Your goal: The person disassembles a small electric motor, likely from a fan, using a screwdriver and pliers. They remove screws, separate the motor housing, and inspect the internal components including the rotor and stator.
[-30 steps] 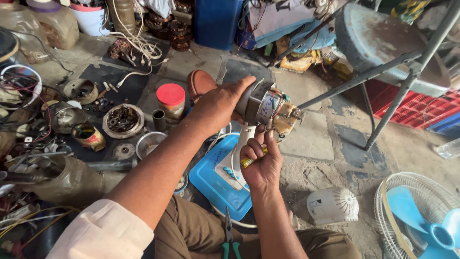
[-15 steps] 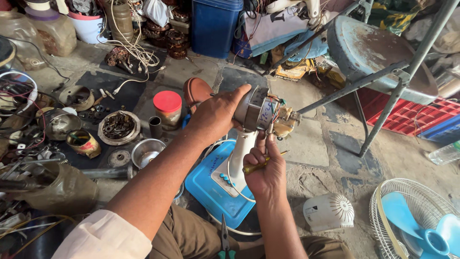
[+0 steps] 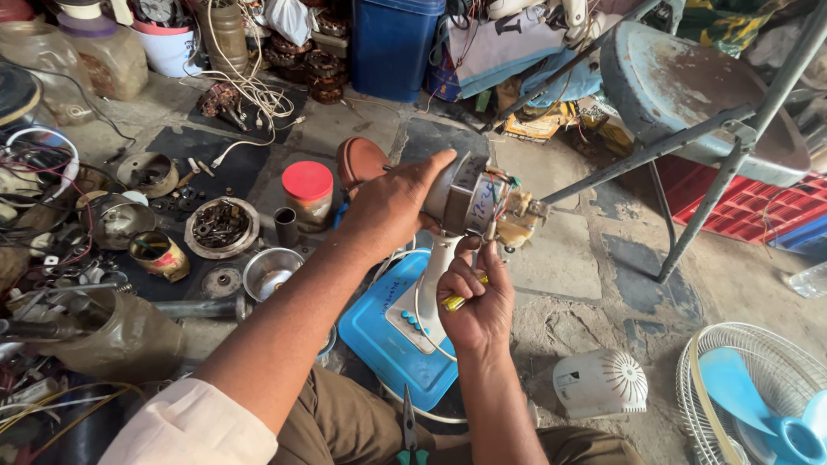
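Observation:
My left hand (image 3: 392,207) grips the grey metal fan motor (image 3: 472,200), which sits on top of a white fan stand (image 3: 441,263) with a blue base (image 3: 388,340). Coloured wires and a beige gear part (image 3: 517,226) show at the motor's right end. My right hand (image 3: 474,301) is just under the motor, closed around a yellow-handled screwdriver (image 3: 457,299) that points up at the motor's underside. Pliers (image 3: 410,430) with green grips lie on my lap.
A white motor cover (image 3: 599,383) and a fan guard with blue blade (image 3: 758,400) lie at the right. A folding metal chair (image 3: 698,112) stands behind. Jars, a red-lidded container (image 3: 308,191), metal bowls and motor parts crowd the left floor. A blue bin (image 3: 396,43) is at the back.
The view has shifted slightly. My right hand has dropped a little under the motor with the screwdriver, while my left hand keeps its grip on the motor.

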